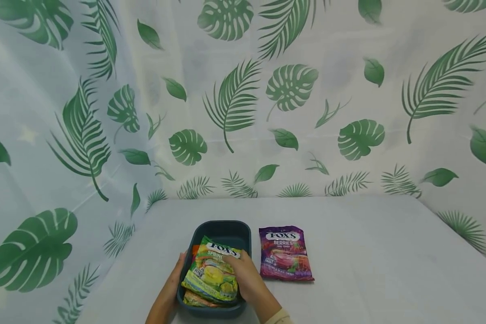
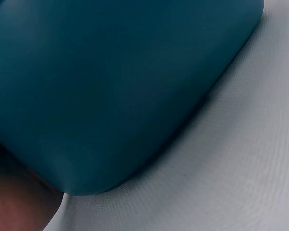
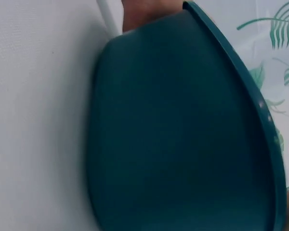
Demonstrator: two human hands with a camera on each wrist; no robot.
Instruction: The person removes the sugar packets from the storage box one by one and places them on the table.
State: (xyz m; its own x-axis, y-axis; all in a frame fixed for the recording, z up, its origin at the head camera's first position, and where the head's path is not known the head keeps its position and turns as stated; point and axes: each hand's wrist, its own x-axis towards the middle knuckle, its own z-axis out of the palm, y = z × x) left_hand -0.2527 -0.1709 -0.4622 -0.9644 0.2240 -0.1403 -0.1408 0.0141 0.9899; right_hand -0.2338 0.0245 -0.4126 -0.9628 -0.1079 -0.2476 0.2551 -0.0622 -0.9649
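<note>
A dark teal, rounded rectangular container (image 1: 231,231) stands on the white surface. My right hand (image 1: 248,278) reaches over its right rim and grips the right side of a yellow-green Fox's candy bag (image 1: 211,275), which lies tilted inside. Beneath that bag, the orange edge of another packet (image 1: 197,300) shows. Along the container's outer left wall, my left hand (image 1: 171,284) rests with its fingers extended. The left wrist view is mostly filled by the container's outer wall (image 2: 115,86), and the right wrist view by its wall (image 3: 178,120) and rim.
To the right of the container lies a purple Fox's Berries candy bag (image 1: 286,254), flat on the white table covering (image 1: 360,252). A white curtain with green leaf prints (image 1: 291,87) hangs behind and along the sides.
</note>
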